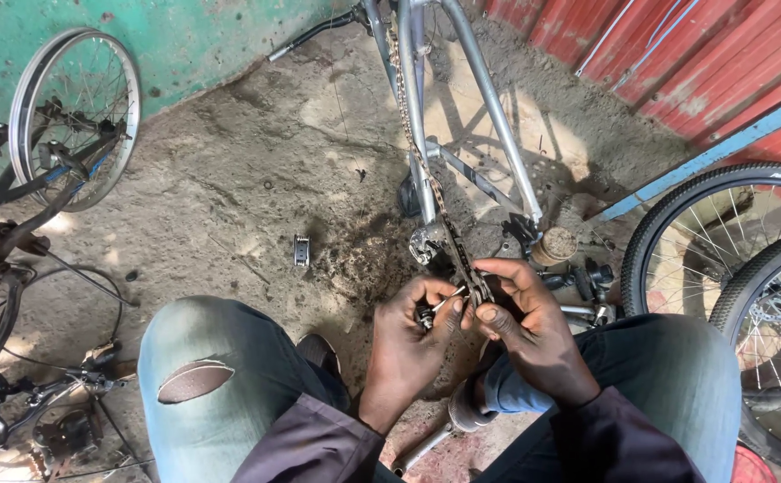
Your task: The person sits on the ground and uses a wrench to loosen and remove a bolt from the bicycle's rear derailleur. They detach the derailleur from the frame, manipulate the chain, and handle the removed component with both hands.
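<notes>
- Rusty brown bicycle chain (426, 170) running far to near, lower end between both hands.
- Right hand (533, 335) pinching chain; left hand (413, 335) clamped on thin silver metal tool (448, 300), just left.

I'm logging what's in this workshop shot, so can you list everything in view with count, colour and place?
bicycle frame: one, silver, lying on the dirt at top centre
chain: one, rusty brown, running down the frame to the hands
bare rim: one, silver, against the green wall, top left
tyred wheels: two, black tyres, right edge
small container: one, tan, on the ground beside the frame
small metal part: one, grey, on the dirt at centre
bike parts: a pile, dark, lower left
left hand: one, pinching a small tool at the chain
right hand: one, gripping the chain
</notes>
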